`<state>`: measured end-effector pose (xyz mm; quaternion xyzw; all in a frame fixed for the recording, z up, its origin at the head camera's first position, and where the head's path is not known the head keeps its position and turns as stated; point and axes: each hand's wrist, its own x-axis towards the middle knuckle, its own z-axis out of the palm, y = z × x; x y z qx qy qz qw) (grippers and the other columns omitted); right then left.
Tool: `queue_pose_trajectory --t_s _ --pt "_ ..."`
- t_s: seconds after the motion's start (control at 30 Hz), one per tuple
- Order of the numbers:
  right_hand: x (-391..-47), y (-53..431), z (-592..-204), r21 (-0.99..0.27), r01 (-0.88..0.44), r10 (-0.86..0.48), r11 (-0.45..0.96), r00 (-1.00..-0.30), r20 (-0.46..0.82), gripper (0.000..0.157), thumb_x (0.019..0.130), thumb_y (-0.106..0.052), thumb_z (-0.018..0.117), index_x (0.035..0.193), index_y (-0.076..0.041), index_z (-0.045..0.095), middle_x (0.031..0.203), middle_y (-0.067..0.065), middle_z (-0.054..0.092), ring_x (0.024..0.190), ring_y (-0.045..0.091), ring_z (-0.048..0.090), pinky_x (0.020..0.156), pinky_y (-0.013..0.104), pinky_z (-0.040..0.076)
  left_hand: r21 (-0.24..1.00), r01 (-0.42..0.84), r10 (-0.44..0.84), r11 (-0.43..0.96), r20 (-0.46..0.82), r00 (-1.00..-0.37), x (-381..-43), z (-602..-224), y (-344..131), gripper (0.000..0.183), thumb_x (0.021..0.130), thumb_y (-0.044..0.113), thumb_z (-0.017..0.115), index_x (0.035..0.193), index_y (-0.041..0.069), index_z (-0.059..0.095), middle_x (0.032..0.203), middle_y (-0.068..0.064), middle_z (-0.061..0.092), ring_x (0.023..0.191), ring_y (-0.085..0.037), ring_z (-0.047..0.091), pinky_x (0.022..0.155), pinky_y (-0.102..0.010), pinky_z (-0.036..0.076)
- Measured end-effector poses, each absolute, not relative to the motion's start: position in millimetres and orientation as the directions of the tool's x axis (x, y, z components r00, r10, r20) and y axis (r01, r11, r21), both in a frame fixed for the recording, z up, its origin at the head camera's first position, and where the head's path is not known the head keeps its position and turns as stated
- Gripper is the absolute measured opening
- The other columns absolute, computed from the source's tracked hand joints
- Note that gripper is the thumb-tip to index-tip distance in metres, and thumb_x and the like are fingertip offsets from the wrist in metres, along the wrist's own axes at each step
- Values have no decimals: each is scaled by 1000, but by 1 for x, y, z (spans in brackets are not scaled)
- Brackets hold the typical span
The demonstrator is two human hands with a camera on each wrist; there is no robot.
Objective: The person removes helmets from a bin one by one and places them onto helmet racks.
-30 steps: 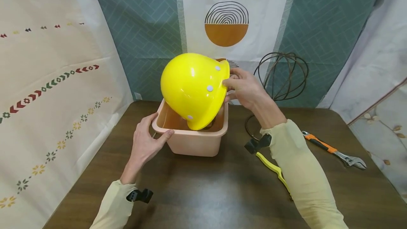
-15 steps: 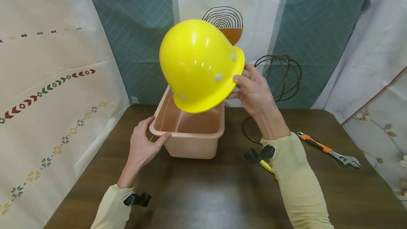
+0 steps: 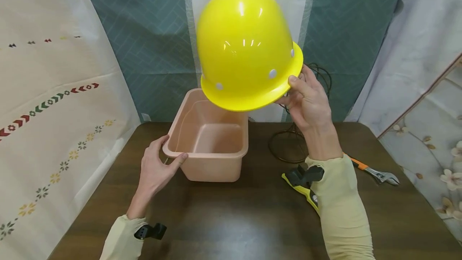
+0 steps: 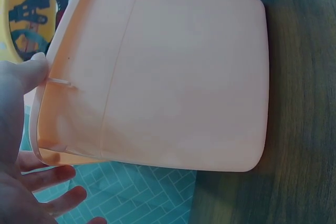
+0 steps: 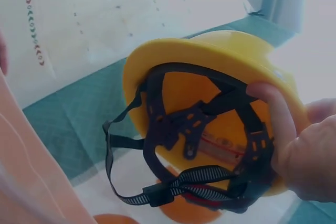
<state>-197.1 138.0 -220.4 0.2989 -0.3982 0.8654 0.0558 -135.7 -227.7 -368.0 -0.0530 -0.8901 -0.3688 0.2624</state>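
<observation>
A yellow hard hat (image 3: 245,47) is held up in the air, above and behind the bin's right side. My right hand (image 3: 312,99) grips its brim, thumb on the outside and fingers underneath. In the right wrist view the hat's dark inner harness and chin strap (image 5: 157,195) show, the strap hanging loose. A pink plastic bin (image 3: 213,167) stands on the table, and no object shows inside it in the head view. My left hand (image 3: 155,167) holds the bin's near left corner, with the thumb over the rim and the other fingers outside, partly spread in the left wrist view.
Coiled brown wire (image 3: 285,159) lies behind my right arm and leans up against the backdrop. Yellow-handled pliers (image 3: 301,189) lie partly under that forearm. Farther right is an adjustable wrench (image 3: 379,175) with an orange and black handle. Patterned cloths hang around the brown table (image 3: 223,228).
The hard hat has risen out of the bin and shifted right in my right hand, turning more upright. My left hand has stayed on the bin's corner.
</observation>
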Motion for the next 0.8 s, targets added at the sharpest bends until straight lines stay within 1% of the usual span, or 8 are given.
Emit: queue_pose_trajectory --t_s 0.1,0.23,0.37,0.47,0.63,0.8 --pt "-197 146 -219 -611 -324 -147 -722 -791 593 39 103 7 40 142 3 39 117 18 57 100 28 65 75 42 57 626 284 -104 726 509 -854 -135 -367 -228 75 81 33 81 140 -1 50 135 -20 54 118 -39 47 96 -60 36" --pt "-196 157 -218 -569 -305 -141 -764 -781 608 38 103 9 40 140 5 40 117 20 57 102 31 66 79 46 54 621 284 -107 730 514 -851 -135 -367 -228 74 80 33 82 139 -1 52 134 -20 55 119 -39 47 97 -60 35" --pt "-196 169 -217 -519 -283 -128 -807 -773 621 40 102 11 40 142 7 38 122 23 55 107 35 65 82 49 51 617 282 -103 735 512 -853 -135 -367 -228 73 80 33 81 138 -1 52 134 -20 55 119 -39 47 96 -60 35" --pt "-195 179 -215 -483 -270 -129 -833 -754 644 42 102 11 38 143 10 35 125 26 53 110 38 63 83 52 49 617 279 -99 736 506 -857 -135 -367 -227 74 81 34 81 139 -1 51 134 -20 55 119 -39 47 96 -60 35" --pt "-194 193 -213 -462 -278 -118 -842 -742 660 41 102 11 39 142 12 36 124 28 53 110 39 63 84 53 49 621 282 -97 731 505 -858 -135 -366 -226 75 80 34 81 140 0 51 133 -20 55 119 -39 46 95 -60 35" --pt "-194 204 -214 -443 -291 -85 -848 -750 656 39 102 11 37 141 14 38 123 28 54 108 39 64 80 53 52 618 297 -100 728 524 -846 -134 -366 -225 73 79 31 82 138 -1 52 130 -20 56 117 -39 47 93 -56 35"
